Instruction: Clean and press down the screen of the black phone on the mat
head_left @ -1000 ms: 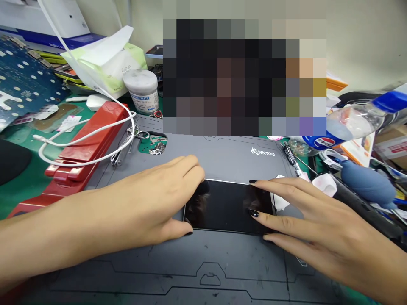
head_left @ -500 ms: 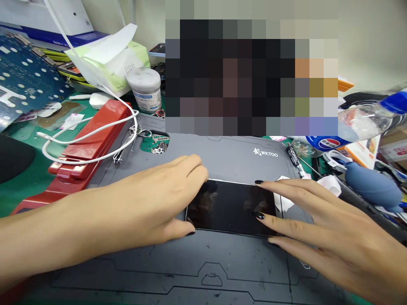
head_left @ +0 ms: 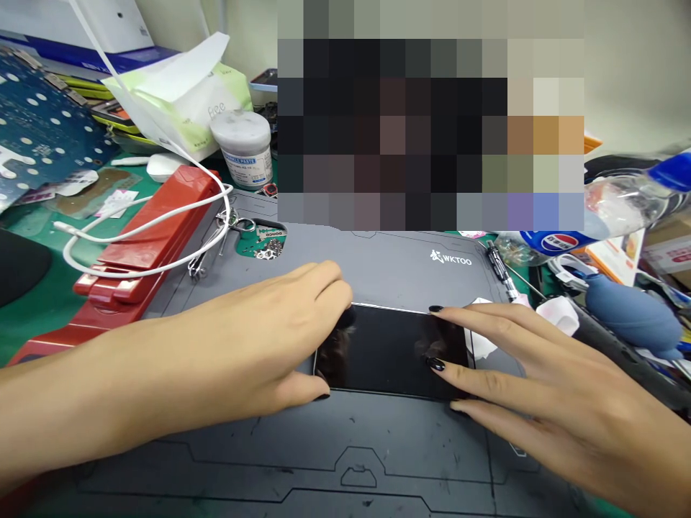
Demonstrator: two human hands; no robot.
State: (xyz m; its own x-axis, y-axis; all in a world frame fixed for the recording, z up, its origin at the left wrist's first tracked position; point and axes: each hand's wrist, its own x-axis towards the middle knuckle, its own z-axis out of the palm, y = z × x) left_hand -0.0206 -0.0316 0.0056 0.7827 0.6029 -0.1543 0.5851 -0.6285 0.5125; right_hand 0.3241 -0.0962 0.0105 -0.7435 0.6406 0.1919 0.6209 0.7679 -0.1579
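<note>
A phone [head_left: 391, 352] with a dark, glossy screen lies face up and lengthwise on the grey work mat [head_left: 291, 460]. My left hand [head_left: 281, 331] grips its left end, thumb at the near edge and fingers curled over the far edge. On the right end rest the outstretched, spread fingers of my right hand [head_left: 545, 381]. One fingertip touches the far edge, one lies on the glass, and the lowest digit is by the near edge. Reflections show in the screen. A crumpled white tissue [head_left: 480, 342] lies partly behind the right fingers.
At left stand a red clamp-like tool [head_left: 156, 223] under a white cable [head_left: 145, 272], and a paste jar [head_left: 242, 151]. Scissors-like metal tools [head_left: 208, 248] lie beside a cutout with small parts. At right are a pen [head_left: 501, 270], a blue air blower [head_left: 631, 313] and a plastic bottle [head_left: 615, 208].
Both hands and the phone keep nearly the same pose. The view has shifted slightly, and the fingers of the right hand sit a touch farther left.
</note>
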